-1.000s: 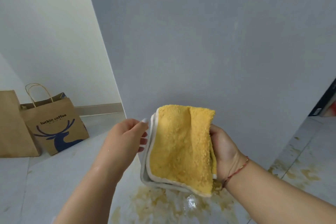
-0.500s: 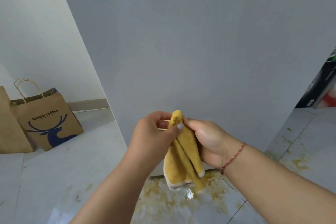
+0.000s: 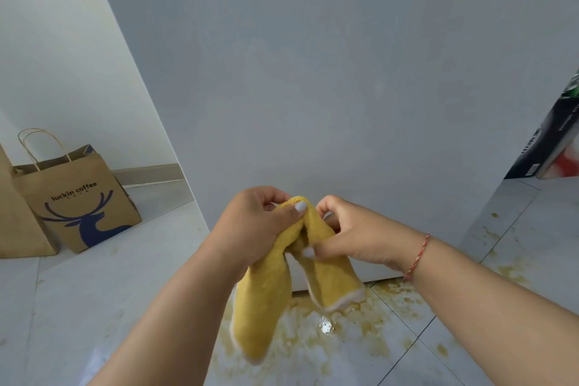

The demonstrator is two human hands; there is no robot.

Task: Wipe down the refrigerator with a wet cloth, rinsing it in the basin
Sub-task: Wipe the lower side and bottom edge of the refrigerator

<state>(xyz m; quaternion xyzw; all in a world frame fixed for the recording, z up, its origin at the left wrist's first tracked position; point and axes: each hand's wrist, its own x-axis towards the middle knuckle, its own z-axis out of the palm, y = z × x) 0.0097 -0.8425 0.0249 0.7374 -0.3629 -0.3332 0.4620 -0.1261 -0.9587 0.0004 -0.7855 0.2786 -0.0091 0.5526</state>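
Yellow cloth [image 3: 266, 301] pinched by both hands, left [image 3: 253, 229] and right [image 3: 347, 235], near paper bag [image 3: 75, 200].

refrigerator [image 3: 313, 72] top cropped, box [image 3: 551, 141] cut off

Stained tile floor [image 3: 360, 338], white wall [image 3: 56, 56]

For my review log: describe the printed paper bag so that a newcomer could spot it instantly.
Left of the grey refrigerator, two brown bags stand on the floor by the white wall. The printed paper bag is the right one; unlike its plain neighbour, it bears a blue deer.
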